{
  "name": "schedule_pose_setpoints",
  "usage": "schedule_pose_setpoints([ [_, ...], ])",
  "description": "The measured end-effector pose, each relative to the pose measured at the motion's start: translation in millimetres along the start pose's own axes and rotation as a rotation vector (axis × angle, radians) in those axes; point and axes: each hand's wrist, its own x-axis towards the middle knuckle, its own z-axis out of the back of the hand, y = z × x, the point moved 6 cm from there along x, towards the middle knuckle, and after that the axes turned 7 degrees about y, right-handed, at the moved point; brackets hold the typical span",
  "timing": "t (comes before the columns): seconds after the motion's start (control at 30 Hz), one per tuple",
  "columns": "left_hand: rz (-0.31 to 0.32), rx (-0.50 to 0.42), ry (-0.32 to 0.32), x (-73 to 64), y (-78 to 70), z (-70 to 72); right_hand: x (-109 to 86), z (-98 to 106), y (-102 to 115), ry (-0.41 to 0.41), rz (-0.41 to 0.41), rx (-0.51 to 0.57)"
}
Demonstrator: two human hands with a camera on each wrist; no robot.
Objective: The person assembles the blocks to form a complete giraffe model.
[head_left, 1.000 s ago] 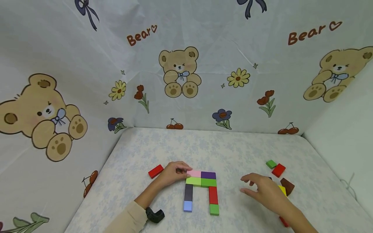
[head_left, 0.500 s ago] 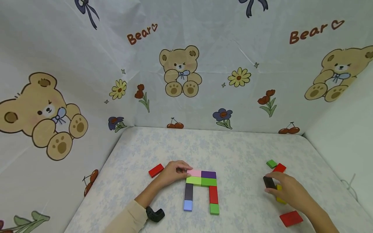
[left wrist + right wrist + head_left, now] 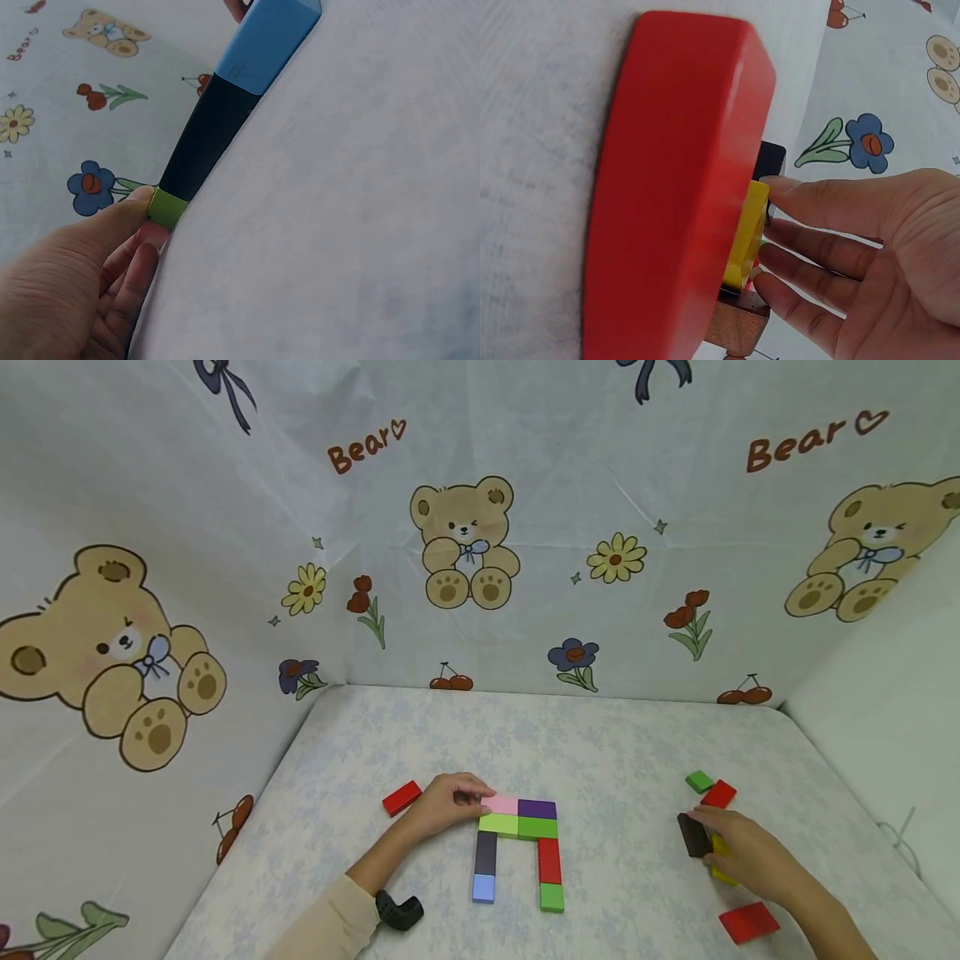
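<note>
A flat arch of wooden blocks lies mid-table. My left hand point(image 3: 447, 807) pinches its upper left corner: the index finger is at the pink block point(image 3: 500, 806), the thumb at the end of the lime-green block point(image 3: 168, 208). Beside these are a purple block point(image 3: 537, 810) and a green block point(image 3: 537, 828). A dark block point(image 3: 486, 854) and blue block point(image 3: 483, 888) form one leg; a red block point(image 3: 549, 861) and small green block point(image 3: 552, 897) form the other. At right, my right hand point(image 3: 750, 853) grips a black block point(image 3: 693, 836), close beside a yellow block point(image 3: 747, 234).
A red block point(image 3: 402, 798) lies left of my left hand. Around my right hand lie a green block point(image 3: 700, 782), a red block point(image 3: 720, 793), another red block point(image 3: 749, 923) nearer me, and a brown block point(image 3: 738, 321). A bear-print cloth point(image 3: 465, 643) backs the table.
My right hand has moved right, from the space beside the arch to the black block, and its thumb and fingers have closed in on it. The left hand stays put.
</note>
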Motion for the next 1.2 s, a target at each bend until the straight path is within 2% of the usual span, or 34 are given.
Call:
schedule_pose_setpoints([
  [0.23, -0.012, -0.001, 0.000, 0.0, -0.8, 0.3, 4.5, 0.5, 0.6, 0.011, 0.004, -0.036],
  [0.4, -0.001, -0.006, 0.001, 0.0, -1.0, 1.1, 5.9, 2.4, 6.5, -0.058, 0.028, -0.063],
  [0.47, 0.004, -0.009, 0.001, -0.1, -1.3, 0.9, 7.0, 3.3, 11.2, -0.087, 0.036, -0.046],
  [0.63, 0.015, -0.013, 0.002, 0.5, -1.8, -0.6, 13.1, 3.7, 26.1, -0.095, 0.056, 0.023],
  [0.83, 0.034, -0.014, 0.000, 1.1, -0.7, -0.8, 25.3, -2.3, 50.2, -0.123, 0.131, 0.050],
  [0.93, 0.031, -0.015, 0.000, 0.4, -0.6, -1.1, 32.4, -6.9, 61.8, -0.107, 0.143, 0.050],
  [1.2, 0.021, -0.013, -0.006, -0.2, -0.2, -1.6, 49.9, -17.5, 91.3, -0.004, 0.077, 0.013],
])
